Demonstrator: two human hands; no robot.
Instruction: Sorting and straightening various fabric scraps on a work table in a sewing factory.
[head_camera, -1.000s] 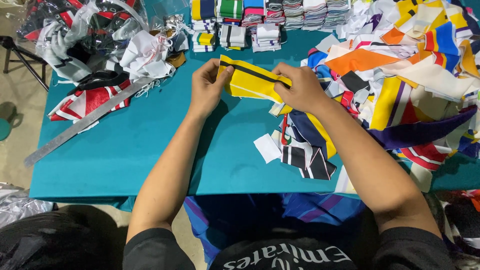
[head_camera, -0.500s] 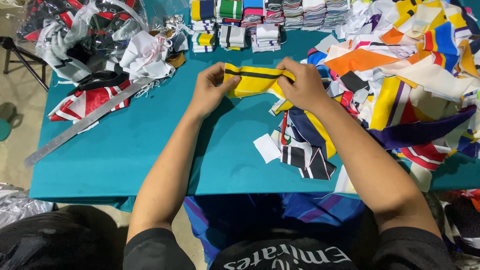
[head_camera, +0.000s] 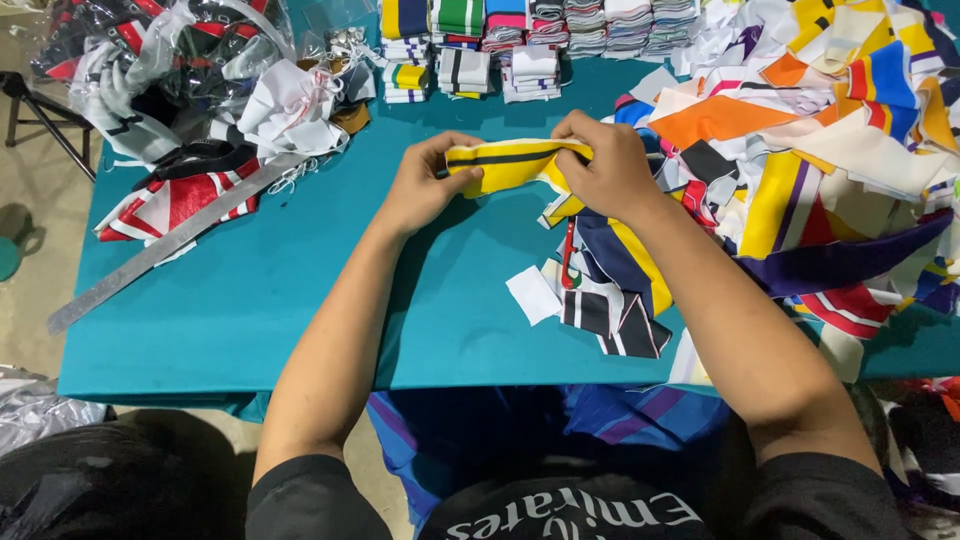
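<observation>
I hold the yellow strip (head_camera: 510, 163) above the desk (head_camera: 300, 290), its long axis running left to right. My left grip (head_camera: 432, 185) pinches one end, my right grip (head_camera: 600, 165) the other.

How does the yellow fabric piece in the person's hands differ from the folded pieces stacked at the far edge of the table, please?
The yellow fabric piece is a single piece, pinched between the left hand and right hand; the folded stacks hold many pieces and rest untouched on the teal table. The yellow piece is yellow with a dark stripe along it, while the stacks mix green, white, pink and blue. Both are folded striped cloth.
</observation>
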